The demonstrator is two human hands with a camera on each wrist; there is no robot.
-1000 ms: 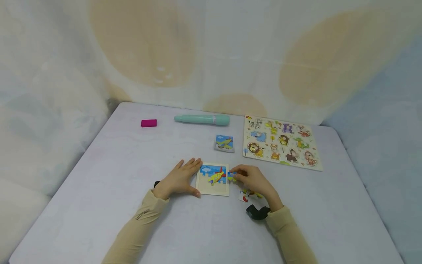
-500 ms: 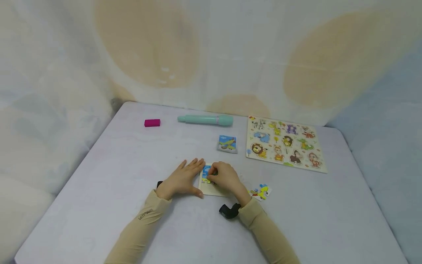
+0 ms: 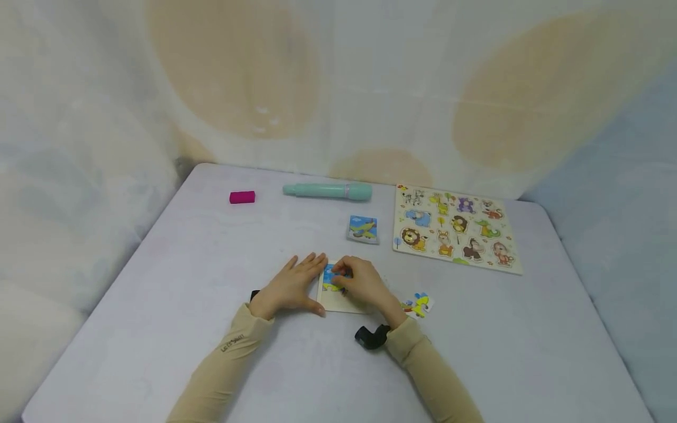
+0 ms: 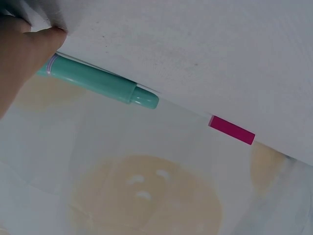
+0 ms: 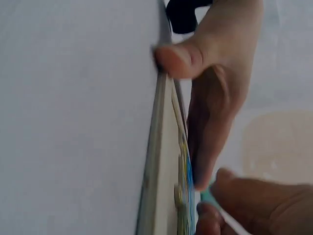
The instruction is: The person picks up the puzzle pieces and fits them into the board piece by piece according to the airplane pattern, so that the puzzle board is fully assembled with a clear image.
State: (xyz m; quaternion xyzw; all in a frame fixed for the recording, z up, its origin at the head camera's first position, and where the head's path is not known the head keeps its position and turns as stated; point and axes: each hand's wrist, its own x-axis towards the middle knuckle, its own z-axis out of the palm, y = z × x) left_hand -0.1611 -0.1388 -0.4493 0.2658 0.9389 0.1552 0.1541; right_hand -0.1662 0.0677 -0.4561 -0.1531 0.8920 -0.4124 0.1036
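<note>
A small wooden jigsaw puzzle board [image 3: 344, 304] with a blue and yellow picture lies on the table. My left hand [image 3: 293, 289] rests along its left edge, fingers straight and spread, thumb near the lower corner. In the right wrist view, the left thumb touches the frame's side. Over the picture is my right hand [image 3: 364, 285], bent at the fingers, with a gap between thumb and index fingertip. No piece shows in that gap. The right hand hides much of the picture. Loose puzzle pieces [image 3: 419, 305] lie just right of the right wrist.
Behind the board lies a small airplane picture packet [image 3: 362, 229]. A large animal puzzle board [image 3: 456, 229] is at the back right. Near the back edge are a mint-green tube [image 3: 328, 191] and a magenta block [image 3: 242, 197]. A patterned cloth [image 3: 381, 106] stands behind the table.
My right hand carried a puzzle piece leftward from beside the board onto its picture. Since then its thumb and index finger have parted slightly. My left hand has kept its place.
</note>
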